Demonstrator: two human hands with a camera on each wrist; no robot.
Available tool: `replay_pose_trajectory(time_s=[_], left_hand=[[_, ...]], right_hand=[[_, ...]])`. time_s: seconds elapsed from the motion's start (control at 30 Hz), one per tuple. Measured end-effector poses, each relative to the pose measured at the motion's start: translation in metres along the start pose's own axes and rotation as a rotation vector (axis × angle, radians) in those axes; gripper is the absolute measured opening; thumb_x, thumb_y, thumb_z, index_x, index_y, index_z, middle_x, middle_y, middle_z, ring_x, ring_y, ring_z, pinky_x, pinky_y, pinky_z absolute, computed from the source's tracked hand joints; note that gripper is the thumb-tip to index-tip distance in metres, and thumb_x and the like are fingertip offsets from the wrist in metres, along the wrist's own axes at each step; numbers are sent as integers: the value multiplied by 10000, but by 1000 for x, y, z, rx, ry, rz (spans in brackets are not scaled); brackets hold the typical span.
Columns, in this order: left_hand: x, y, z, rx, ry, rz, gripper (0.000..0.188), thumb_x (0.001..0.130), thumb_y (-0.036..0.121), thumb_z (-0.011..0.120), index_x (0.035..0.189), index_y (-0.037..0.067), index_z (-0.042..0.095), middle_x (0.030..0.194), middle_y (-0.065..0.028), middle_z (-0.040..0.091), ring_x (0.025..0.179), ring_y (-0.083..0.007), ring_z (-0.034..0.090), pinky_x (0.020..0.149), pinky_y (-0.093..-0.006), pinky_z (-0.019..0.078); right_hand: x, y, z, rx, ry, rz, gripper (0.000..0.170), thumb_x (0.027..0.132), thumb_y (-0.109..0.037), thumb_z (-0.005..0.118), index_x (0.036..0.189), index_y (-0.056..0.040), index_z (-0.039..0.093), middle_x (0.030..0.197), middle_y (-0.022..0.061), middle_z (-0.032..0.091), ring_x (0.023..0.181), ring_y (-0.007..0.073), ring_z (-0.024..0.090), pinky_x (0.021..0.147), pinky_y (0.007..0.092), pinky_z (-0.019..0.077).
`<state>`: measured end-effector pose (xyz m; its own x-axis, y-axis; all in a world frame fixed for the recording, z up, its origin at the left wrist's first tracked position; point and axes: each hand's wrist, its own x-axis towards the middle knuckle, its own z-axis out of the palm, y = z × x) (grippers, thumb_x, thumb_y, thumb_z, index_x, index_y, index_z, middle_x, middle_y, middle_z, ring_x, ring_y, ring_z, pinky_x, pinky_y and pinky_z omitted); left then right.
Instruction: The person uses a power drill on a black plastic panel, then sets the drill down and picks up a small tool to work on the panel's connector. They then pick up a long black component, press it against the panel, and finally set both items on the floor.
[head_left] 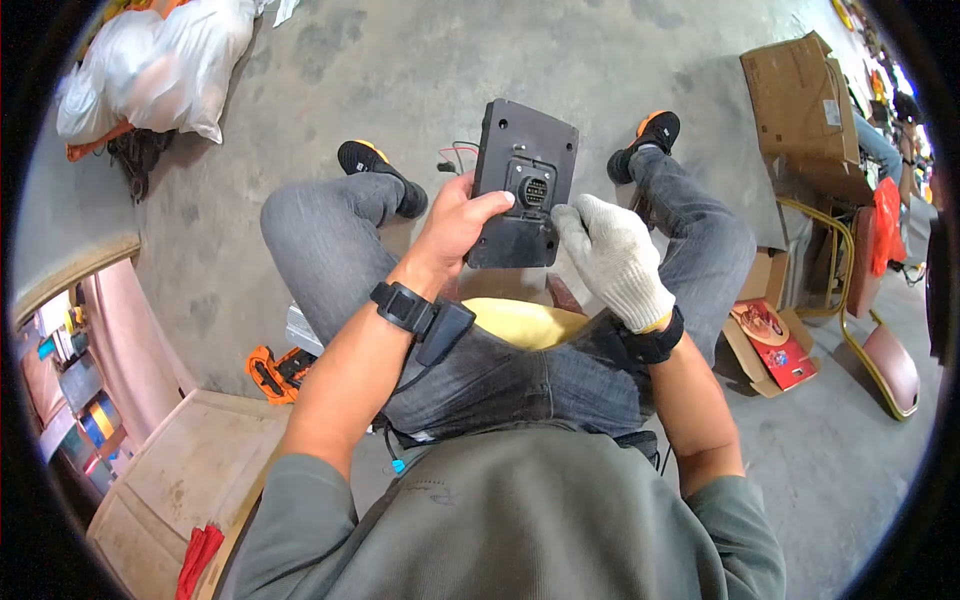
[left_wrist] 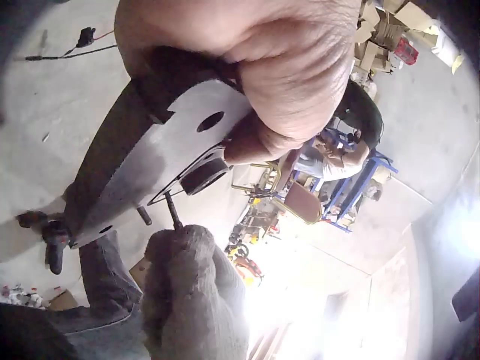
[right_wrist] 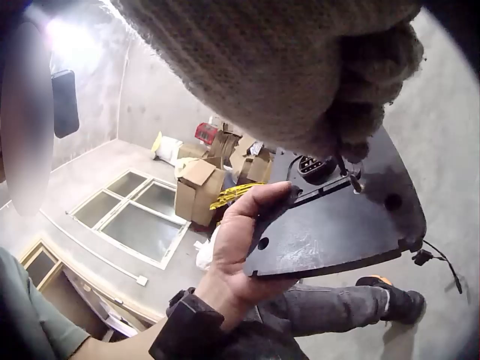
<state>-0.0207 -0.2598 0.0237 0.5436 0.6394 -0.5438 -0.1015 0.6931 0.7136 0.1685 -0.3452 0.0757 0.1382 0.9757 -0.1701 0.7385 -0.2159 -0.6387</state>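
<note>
My bare left hand [head_left: 455, 222] grips a flat black panel [head_left: 525, 240] by its left edge, thumb lying on its face beside a round multi-pin connector [head_left: 535, 190]. The panel is held up between my knees, with holes near its corners. At its right side is my right hand [head_left: 610, 255] in a whitish knit glove. Seen from the left wrist, the gloved fingertips pinch a thin dark rod [left_wrist: 174, 211], screw-like, whose far end meets the panel beside the connector. A short stud [left_wrist: 144, 215] stands out of the panel close by.
A thin cable with a small plug [right_wrist: 424, 257] hangs by the panel's edge. On the floor to the left lies an orange-and-black tool [head_left: 272, 373]. Cardboard boxes [head_left: 800, 110] and a gold-framed chair [head_left: 845, 262] stand at the right; white bags [head_left: 165, 75] lie at the far left.
</note>
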Motion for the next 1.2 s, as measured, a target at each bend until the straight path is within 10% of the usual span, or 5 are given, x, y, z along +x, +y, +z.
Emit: replay_pose_trajectory(time_s=[0.4,0.6,1.0,1.2], left_hand=[[8,-17,-1,84,45,30,356,889,126,663,1213,-14,621,1044,-62,696,887,-135,661,808,-305,546],[20,-34,9,184,141,155,349,821,132,666,1125,-32,619,956,-80,679,839,-153,637,754,-331,525],[36,-52,29,462,365,309,336,771,161,677,956,-51,493,948,-254,537,913,-385,589,789,-466,467],[40,-59,44,572,407,311,451,800,64,671,1146,-70,415,1209,-292,457,1115,-478,533,959,-527,468]], right_hand=[[2,11,30,124,58,135,232,986,-241,607,966,-23,685,885,242,680,835,433,658,717,448,522],[10,23,52,506,40,325,487,1074,-404,412,779,-55,582,631,-10,519,542,102,464,507,313,372],[31,39,64,676,-66,684,417,1044,-437,453,770,-135,544,585,-46,442,439,90,381,420,288,313],[42,39,73,845,-9,804,381,982,-463,534,810,-128,590,639,-9,532,486,128,481,447,305,372]])
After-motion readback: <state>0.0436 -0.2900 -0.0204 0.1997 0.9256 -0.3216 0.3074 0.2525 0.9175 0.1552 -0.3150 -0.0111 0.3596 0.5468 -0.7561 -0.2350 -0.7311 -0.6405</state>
